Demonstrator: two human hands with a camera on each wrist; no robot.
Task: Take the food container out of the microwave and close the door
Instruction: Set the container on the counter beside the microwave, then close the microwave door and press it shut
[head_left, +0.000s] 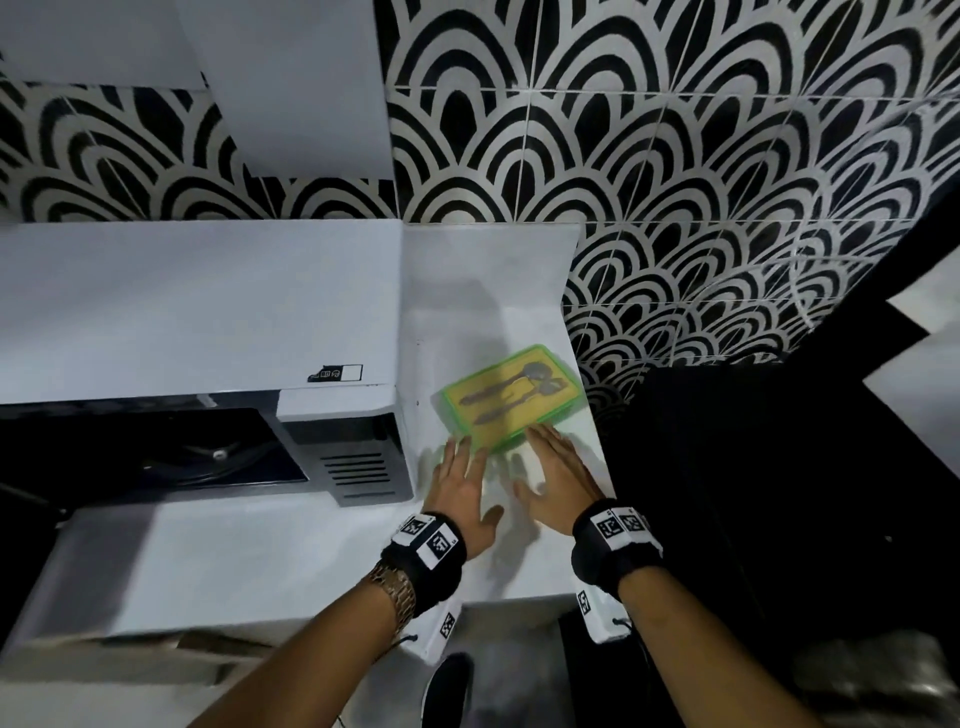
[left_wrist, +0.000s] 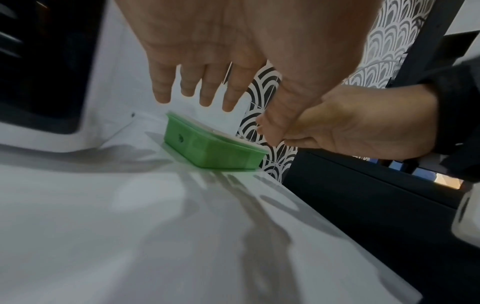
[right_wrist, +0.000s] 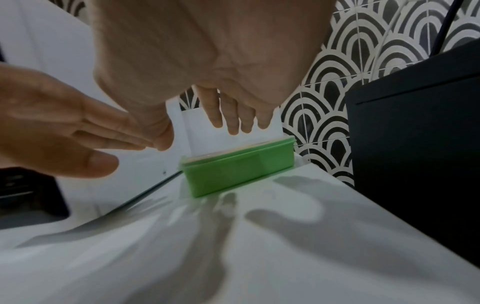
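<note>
A green food container (head_left: 511, 396) with a yellow lid picturing cutlery sits on the white counter (head_left: 519, 545), right of the microwave (head_left: 208, 322). The same container shows in the wrist views (left_wrist: 213, 150) (right_wrist: 239, 170). My left hand (head_left: 462, 473) hovers just short of its near left corner, fingers straight and empty (left_wrist: 197, 90). At the near right edge my right hand (head_left: 558, 462) is held flat with straight fingers, holding nothing (right_wrist: 239, 119). The microwave cavity (head_left: 182, 457) stands open and dark; its door (head_left: 182, 561) hangs down toward me.
A black appliance or cabinet (head_left: 753, 493) stands right of the counter. Black-and-white patterned tile (head_left: 675, 156) covers the wall behind. A white cabinet (head_left: 291, 83) hangs above the microwave. A white side panel (head_left: 483, 270) rises behind the container.
</note>
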